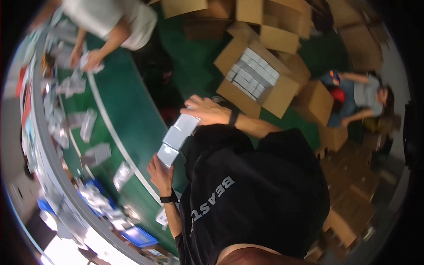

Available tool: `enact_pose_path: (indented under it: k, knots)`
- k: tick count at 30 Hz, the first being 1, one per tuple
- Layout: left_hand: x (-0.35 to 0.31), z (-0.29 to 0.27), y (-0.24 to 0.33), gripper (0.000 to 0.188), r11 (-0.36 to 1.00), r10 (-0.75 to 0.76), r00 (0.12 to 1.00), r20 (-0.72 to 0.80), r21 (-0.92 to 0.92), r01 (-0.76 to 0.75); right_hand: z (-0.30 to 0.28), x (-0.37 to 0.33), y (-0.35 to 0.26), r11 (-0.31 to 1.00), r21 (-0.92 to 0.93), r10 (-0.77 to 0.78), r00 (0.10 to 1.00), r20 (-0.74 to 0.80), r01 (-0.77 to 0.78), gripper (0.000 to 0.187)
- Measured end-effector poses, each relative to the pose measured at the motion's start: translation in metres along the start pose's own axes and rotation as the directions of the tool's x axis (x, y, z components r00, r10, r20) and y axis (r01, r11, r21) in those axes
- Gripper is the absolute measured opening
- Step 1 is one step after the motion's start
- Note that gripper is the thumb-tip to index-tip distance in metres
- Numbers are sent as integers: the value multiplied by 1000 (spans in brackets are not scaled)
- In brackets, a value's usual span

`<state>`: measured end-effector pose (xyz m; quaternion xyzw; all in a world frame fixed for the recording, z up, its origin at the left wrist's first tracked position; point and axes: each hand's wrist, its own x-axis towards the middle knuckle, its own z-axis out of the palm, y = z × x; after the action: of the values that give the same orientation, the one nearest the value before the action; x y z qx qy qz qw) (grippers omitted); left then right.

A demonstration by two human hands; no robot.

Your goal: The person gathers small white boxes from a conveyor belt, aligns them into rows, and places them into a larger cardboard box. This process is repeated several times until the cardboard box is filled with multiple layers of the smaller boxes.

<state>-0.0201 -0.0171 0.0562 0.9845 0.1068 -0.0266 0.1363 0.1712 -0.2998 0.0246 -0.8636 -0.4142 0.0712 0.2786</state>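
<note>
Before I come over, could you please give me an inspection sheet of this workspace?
Surface: green table with a pale stripe.
Job's things: row of white boxes; small pale boxes packed inside an open carton.
Clutter: shiny pale packages scattered on the table; blue tray.
Hands: left hand and right hand hold opposite ends of the row.
Cables: nothing seen.
Surroundings: co-worker in a white top; another person in a grey top; brown cartons.

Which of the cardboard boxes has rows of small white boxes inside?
The open cardboard box with flaps spread, above and right of the person's right hand in the picture. Small white boxes fill it; none show in the other cardboard boxes.
</note>
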Motion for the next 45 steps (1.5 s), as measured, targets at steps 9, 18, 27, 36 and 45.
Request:
enact_pose_path:
  k: [9,18,27,36,45]
  knots:
    - [157,108,240,79,673,728,593,343,-196,-713,-50,-267,89,635,38,766,622,-165,-772,76]
    - [298,393,445,78,377,845,157,512,-360,-854,15,-388,299,216,169,972,194,-135,-962,78]
    - [387,622,490,89,321,831,60,554,-388,-864,183,-421,498,166,217,972,123,-198,-962,83]
    - [334,691,487,90,159,824,192,533,107,-981,248,-433,527,118,-112,914,152,-376,-987,92]
    - [208,486,354,56,803,560,737,378,-26,-596,259,-398,373,145,434,969,217,121,-889,54]
